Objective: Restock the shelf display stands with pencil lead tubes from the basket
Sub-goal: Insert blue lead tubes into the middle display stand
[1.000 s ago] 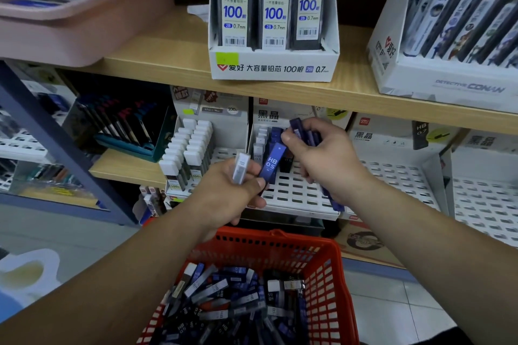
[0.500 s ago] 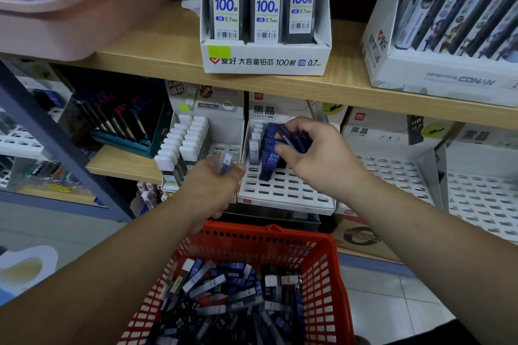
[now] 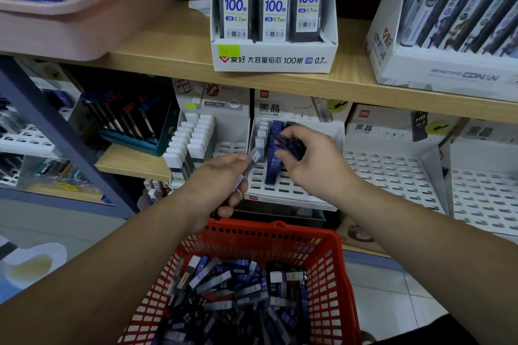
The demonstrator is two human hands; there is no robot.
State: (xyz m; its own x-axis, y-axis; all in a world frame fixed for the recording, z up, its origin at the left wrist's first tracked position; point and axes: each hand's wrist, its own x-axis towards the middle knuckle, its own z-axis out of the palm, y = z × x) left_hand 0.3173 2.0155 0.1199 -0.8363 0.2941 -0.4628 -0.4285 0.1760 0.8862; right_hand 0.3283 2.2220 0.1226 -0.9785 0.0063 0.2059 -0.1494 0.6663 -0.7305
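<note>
Spanning the view, an upper wooden shelf [image 3: 173,45] carries white display boxes [image 3: 274,60]; pale tiled floor [image 3: 392,288] lies below. Red basket [image 3: 333,260], in front of the shelving, holds a heap of pencil lead tubes [image 3: 224,288]. White slotted display stand [image 3: 280,189], under the upper shelf, has upright tubes in its left rows. Right grip [image 3: 314,162], over the stand, is closed round several dark blue tubes [image 3: 290,145]. Left grip [image 3: 221,179], at the stand's left edge, pinches 1 clear tube [image 3: 252,158].
</note>
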